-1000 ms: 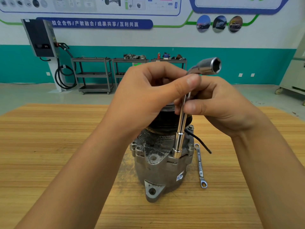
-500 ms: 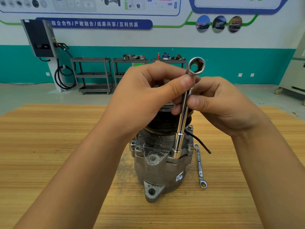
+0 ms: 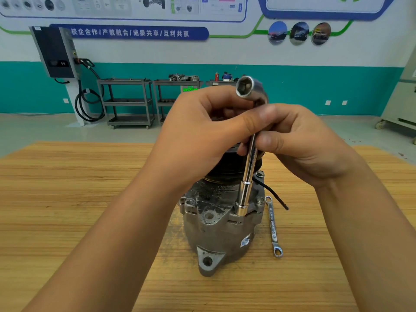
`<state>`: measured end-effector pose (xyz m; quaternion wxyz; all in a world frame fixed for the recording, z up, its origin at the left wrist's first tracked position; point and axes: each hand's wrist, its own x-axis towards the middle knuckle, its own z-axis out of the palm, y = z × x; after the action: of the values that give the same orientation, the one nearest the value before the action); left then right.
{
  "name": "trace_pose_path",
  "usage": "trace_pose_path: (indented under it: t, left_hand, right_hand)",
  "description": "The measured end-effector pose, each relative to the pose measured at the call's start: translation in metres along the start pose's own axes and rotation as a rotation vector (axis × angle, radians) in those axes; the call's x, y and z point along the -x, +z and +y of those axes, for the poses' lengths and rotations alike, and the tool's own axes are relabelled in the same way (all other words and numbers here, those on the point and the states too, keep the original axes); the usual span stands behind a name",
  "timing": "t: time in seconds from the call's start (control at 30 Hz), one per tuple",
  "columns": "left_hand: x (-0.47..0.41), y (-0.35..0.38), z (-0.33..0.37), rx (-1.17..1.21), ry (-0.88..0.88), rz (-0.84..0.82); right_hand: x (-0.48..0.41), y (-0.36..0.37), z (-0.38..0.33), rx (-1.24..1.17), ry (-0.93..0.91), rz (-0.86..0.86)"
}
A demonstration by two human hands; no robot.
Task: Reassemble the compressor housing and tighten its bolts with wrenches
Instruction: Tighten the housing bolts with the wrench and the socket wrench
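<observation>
The compressor housing (image 3: 216,226) stands upright on the wooden table (image 3: 67,199), and an L-shaped socket wrench (image 3: 247,176) stands nearly upright with its lower end on a bolt on the housing's flange. Above the housing, the left hand (image 3: 202,136) and the right hand (image 3: 304,143) both pinch the wrench's shaft below its bent upper socket. A ring spanner (image 3: 273,226) lies flat just right of the housing.

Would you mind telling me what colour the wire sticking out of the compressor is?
Black. The wire shows best in the head view, the only one here.
</observation>
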<state>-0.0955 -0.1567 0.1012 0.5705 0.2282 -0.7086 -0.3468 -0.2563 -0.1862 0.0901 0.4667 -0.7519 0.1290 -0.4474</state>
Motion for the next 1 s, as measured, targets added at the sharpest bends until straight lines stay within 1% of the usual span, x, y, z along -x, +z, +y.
trace_pose_path:
  t: [0.3, 0.43, 0.53, 0.87, 1.0]
  left_hand:
    - [0.0022, 0.0045, 0.0035, -0.031, 0.005, 0.055]
    - [0.002, 0.0046, 0.0031, -0.074, -0.001, 0.075]
    - [0.0029, 0.0039, 0.0038, -0.101, 0.011, 0.058]
    - [0.0016, -0.0007, 0.0, -0.037, 0.021, 0.023]
    - [0.0009, -0.0022, -0.0005, -0.056, 0.024, 0.012]
  right_hand:
    - [-0.0007, 0.0003, -0.0006, 0.064, 0.017, 0.009]
    - [-0.0019, 0.0021, -0.0004, 0.108, -0.004, 0.0]
    - [-0.0017, 0.0022, -0.001, 0.111, -0.008, -0.001]
    - [0.0009, 0.0011, -0.0043, 0.054, 0.024, -0.047]
    - [0.0017, -0.001, -0.0052, 0.053, 0.045, -0.055]
